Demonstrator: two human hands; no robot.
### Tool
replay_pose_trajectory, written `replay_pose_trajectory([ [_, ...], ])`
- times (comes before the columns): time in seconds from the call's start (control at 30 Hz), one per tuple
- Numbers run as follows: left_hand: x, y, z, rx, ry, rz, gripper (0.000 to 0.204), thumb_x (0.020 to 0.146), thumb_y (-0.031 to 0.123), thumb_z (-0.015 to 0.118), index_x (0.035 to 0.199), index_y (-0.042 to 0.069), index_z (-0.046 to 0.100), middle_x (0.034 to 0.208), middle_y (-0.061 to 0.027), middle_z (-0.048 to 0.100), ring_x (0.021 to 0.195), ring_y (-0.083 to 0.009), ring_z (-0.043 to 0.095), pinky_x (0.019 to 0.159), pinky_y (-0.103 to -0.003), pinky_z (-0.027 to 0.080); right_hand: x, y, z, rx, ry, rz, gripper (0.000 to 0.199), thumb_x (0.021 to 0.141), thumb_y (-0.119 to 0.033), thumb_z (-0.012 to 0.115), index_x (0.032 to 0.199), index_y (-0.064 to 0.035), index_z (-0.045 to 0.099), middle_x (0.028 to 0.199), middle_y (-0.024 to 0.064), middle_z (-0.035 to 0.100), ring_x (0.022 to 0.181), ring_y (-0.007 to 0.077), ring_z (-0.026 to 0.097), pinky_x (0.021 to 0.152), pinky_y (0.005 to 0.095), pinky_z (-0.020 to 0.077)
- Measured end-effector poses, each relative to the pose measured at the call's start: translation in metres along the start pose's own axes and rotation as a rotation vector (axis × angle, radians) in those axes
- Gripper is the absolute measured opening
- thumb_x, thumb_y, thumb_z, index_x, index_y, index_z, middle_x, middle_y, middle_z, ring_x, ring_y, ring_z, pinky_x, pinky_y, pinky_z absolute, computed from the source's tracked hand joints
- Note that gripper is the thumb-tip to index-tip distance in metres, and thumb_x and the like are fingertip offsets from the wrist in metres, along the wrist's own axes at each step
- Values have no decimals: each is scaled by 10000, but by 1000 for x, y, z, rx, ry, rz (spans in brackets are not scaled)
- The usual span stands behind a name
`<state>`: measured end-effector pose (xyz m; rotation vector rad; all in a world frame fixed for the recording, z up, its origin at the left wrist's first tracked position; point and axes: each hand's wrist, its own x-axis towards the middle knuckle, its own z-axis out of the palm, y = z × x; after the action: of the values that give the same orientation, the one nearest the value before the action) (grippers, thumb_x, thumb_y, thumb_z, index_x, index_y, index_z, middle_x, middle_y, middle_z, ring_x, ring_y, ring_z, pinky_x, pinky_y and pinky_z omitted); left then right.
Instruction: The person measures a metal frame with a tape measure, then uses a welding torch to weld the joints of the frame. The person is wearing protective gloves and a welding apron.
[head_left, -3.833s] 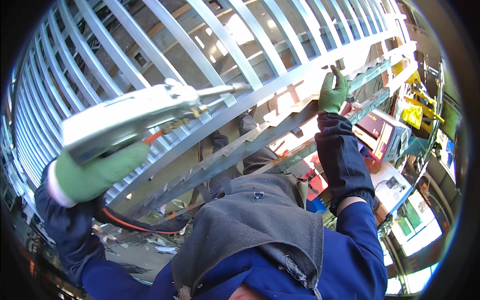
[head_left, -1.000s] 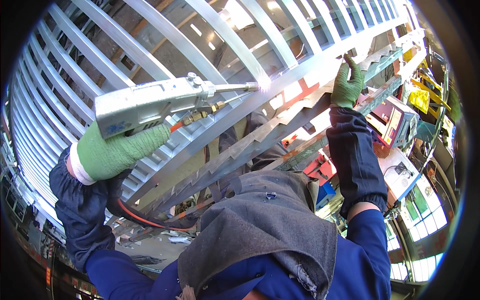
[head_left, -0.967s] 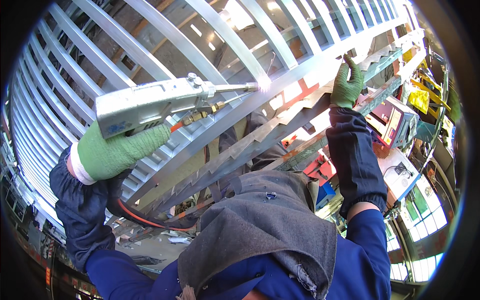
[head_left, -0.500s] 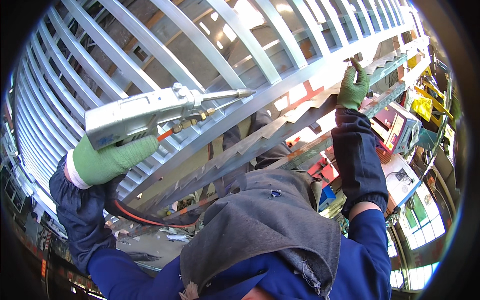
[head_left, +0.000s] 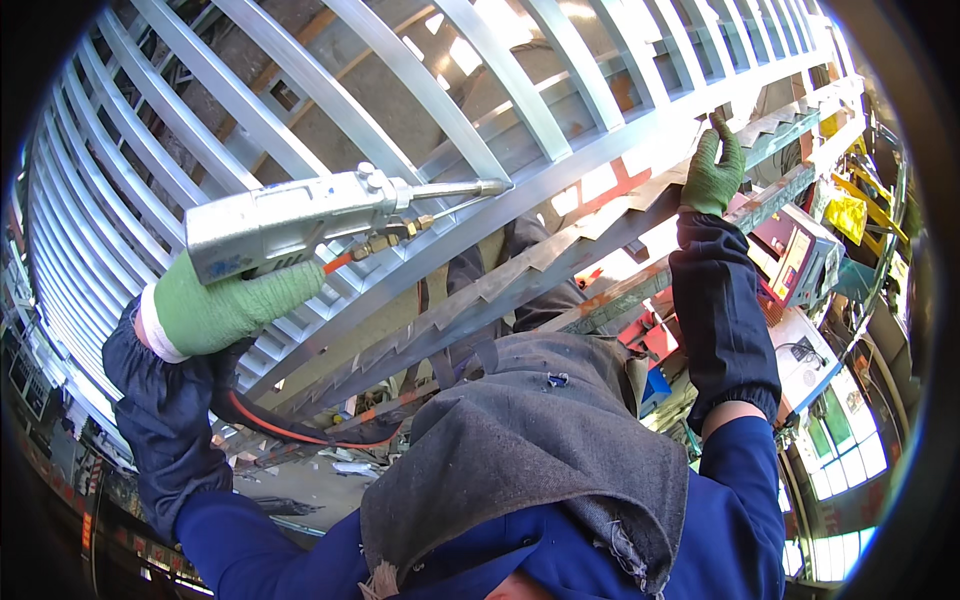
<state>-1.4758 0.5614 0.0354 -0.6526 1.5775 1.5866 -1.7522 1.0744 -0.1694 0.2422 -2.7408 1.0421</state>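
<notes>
My left hand [head_left: 225, 305], in a green glove with a white cuff, is closed round a silver hand-held welding gun [head_left: 290, 225]. Brass fittings [head_left: 385, 238] and an orange tube run under the gun's neck. Its long nozzle [head_left: 455, 189] points right, the tip at a joint where a slat meets the long rail of a silver metal grille [head_left: 560, 170]. My right hand [head_left: 714, 175], also green-gloved, is raised by the rail's near edge farther right. Its fingers stretch upward with no object visible in them; whether they touch the rail is unclear.
Below the rail runs a support beam with a saw-toothed edge [head_left: 480, 295]. A dark hose with an orange line [head_left: 290, 430] hangs under my left arm. A red-and-white machine [head_left: 795, 255] and a yellow bag [head_left: 845, 213] are at right. A grey apron [head_left: 530, 430] covers my front.
The gun's body has shifted slightly right and up with my left hand, its tip now closer to the slat's end. The grille sits slightly farther right in view. My right hand has barely moved.
</notes>
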Motion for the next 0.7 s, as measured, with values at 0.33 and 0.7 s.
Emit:
replay_pose_trajectory([
  [0.33,1,-6,2,-14,43,55,425,954,198,846,1313,34,689,984,-49,729,830,-131,680,716,-285,566,1,0,0,32,-10,10,285,1048,-156,644,1294,-70,761,1322,145,673,1253,289,638,1132,419,468],
  [0.7,0,-3,4,17,69,87,379,951,237,851,1237,36,704,920,-23,709,765,-107,662,658,-282,551,1,-1,1,49,4,50,291,1045,-151,653,1298,-62,765,1314,140,685,1239,277,647,1133,410,461],
])
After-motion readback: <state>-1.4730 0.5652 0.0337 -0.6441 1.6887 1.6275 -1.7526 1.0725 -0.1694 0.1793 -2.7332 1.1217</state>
